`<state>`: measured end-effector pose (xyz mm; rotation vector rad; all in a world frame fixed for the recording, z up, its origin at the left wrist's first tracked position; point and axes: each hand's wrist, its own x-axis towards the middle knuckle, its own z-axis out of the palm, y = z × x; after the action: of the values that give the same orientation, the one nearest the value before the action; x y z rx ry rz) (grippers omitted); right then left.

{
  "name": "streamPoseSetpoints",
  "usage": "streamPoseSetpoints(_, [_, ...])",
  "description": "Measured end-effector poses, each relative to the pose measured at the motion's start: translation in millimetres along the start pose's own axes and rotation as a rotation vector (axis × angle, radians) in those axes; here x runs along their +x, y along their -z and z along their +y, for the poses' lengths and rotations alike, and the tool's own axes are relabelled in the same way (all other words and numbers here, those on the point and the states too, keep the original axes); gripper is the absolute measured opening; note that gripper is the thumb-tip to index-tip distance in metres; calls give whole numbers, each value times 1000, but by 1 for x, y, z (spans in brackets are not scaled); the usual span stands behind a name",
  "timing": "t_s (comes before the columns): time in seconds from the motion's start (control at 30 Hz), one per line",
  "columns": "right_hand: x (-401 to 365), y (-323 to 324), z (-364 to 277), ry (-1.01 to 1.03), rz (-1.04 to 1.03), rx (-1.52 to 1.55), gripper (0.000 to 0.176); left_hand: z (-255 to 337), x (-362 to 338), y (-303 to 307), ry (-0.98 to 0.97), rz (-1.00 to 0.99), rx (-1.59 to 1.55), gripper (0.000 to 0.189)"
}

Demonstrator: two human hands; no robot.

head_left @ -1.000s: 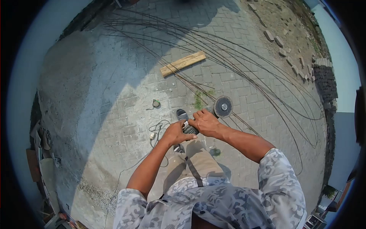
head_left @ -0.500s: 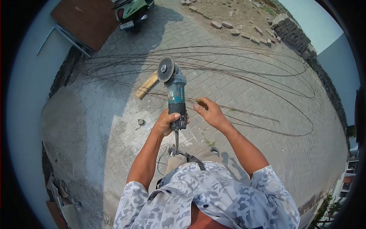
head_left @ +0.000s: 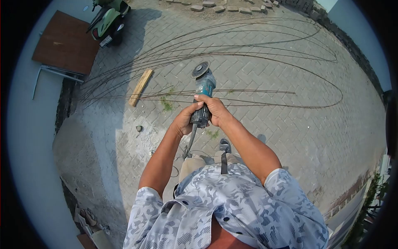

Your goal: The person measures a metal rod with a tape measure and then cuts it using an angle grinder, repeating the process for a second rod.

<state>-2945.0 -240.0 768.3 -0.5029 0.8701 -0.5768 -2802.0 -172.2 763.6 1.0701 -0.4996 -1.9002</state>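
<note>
Right hand (head_left: 215,111) onto grinder (head_left: 204,84), label (head_left: 205,89) illegible

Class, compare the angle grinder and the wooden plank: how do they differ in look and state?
The angle grinder is teal and black with a round disc; the wooden plank is plain and yellowish. The angle grinder is held by the left hand and right hand; the wooden plank lies on the paving, untouched. A cable leaves the angle grinder; the wooden plank has none. Both are longer than wide.

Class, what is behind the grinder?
Behind the grinder, grey paving and thin rods show on both sides; whatever its body covers there cannot be seen.
</note>
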Motion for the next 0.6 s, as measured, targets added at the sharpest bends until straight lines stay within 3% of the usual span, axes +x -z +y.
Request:
streamPoseSetpoints(0.1, [-31,41,-2,46,19,120,29,-19,12,-23,122,-110,144,57])
streamPoseSetpoints(0.27, [-82,133,-5,396,150,24,28,-43,-16,-41,-22,93,543,63])
streamPoseSetpoints(0.37, [-130,191,-11,632,380,-146,37,-73,-51,8,-74,179,617,59])
streamPoseSetpoints(0.43, [-168,228,-16,749,609,-297,40,-121,-74,67,-71,351,599,56])
streamPoseSetpoints(0.6, [-273,309,-13,846,962,-509,37,-293,-188,183,199,655,595,51])
